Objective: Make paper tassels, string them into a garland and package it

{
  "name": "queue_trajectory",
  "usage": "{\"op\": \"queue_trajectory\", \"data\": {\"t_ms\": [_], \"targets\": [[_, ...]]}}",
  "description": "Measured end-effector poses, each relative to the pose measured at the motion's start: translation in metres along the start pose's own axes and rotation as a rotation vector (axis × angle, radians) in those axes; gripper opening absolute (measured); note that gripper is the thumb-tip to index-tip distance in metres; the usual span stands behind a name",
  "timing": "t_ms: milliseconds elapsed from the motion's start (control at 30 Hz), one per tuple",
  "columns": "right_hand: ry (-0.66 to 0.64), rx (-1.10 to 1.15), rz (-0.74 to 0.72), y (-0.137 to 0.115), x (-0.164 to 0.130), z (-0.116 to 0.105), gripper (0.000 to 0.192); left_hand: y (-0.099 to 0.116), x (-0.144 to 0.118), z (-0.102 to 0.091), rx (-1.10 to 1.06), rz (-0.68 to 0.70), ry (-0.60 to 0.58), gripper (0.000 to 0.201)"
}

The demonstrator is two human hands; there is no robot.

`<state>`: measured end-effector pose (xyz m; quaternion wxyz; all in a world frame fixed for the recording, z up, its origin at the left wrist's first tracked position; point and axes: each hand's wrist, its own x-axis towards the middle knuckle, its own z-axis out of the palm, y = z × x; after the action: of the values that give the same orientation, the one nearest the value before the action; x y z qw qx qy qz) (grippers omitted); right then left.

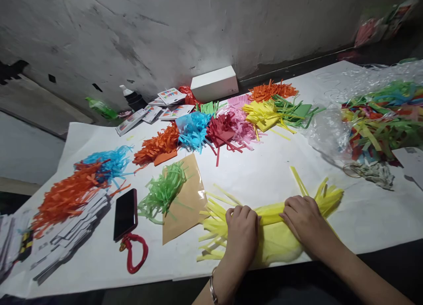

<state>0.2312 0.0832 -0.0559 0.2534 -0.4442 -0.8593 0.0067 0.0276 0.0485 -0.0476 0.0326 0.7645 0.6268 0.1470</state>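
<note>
A sheet of yellow tissue paper (279,243) with fringed ends lies at the table's near edge, its far side gathered into a narrow folded band. My left hand (243,228) presses on the band's left part, fingers curled over it, and strips fan out beyond the wrist. Farther right, my right hand (302,219) grips the same band with bent fingers. More yellow strips spread past it. To the left lies a light green tissue tassel (167,188), partly on a brown envelope (187,203).
A phone (125,214) with a red cord lies left, near orange tassels (71,192) and a paper stack (72,234). Coloured tassels (221,131) line the back beside a white box (214,83). Clear plastic with mixed strips (380,124) covers the right side.
</note>
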Motion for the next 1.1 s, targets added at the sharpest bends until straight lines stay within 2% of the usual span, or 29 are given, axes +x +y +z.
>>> {"op": "queue_trajectory", "data": {"t_ms": [100, 200, 300, 400, 467, 533, 600, 633, 700, 833, 967, 1100], "targets": [[-0.010, -0.080, 0.066, 0.002, 0.010, 0.003, 0.030, 0.007, 0.013, -0.006, 0.083, -0.093, -0.111, 0.019], [0.016, -0.101, 0.085, 0.001, 0.014, 0.000, 0.025, 0.010, 0.021, -0.007, 0.098, -0.114, -0.145, 0.021], [0.015, -0.030, -0.065, -0.002, 0.012, -0.002, 0.020, 0.010, 0.023, -0.006, 0.090, -0.107, -0.151, 0.021], [-0.004, 0.034, -0.226, -0.004, 0.008, 0.002, 0.030, 0.007, 0.021, -0.008, 0.080, -0.108, -0.151, 0.017], [0.012, 0.055, -0.241, -0.004, 0.007, 0.004, 0.033, 0.005, 0.017, -0.010, 0.040, -0.059, -0.100, 0.007], [0.037, 0.084, -0.227, -0.004, 0.007, 0.004, 0.031, 0.002, 0.011, -0.011, -0.015, 0.072, -0.011, 0.025], [0.050, 0.112, -0.215, -0.006, 0.007, 0.002, 0.024, -0.001, 0.006, -0.009, -0.051, 0.219, 0.089, 0.018], [0.051, 0.119, -0.215, -0.007, 0.007, 0.001, 0.021, -0.002, 0.004, -0.008, -0.057, 0.263, 0.123, 0.011], [0.047, 0.115, -0.230, -0.010, 0.007, 0.000, 0.021, -0.004, 0.001, -0.004, -0.062, 0.298, 0.170, 0.016], [0.047, 0.089, -0.275, -0.009, -0.001, 0.000, 0.034, -0.010, -0.006, -0.002, -0.057, 0.330, 0.160, 0.018], [0.024, 0.142, -0.300, 0.003, -0.018, -0.006, 0.034, -0.018, -0.014, -0.003, -0.072, 0.354, 0.101, 0.012], [0.025, 0.249, -0.198, 0.007, -0.027, -0.010, 0.027, -0.015, -0.018, -0.003, -0.099, 0.295, 0.056, 0.012]]}}
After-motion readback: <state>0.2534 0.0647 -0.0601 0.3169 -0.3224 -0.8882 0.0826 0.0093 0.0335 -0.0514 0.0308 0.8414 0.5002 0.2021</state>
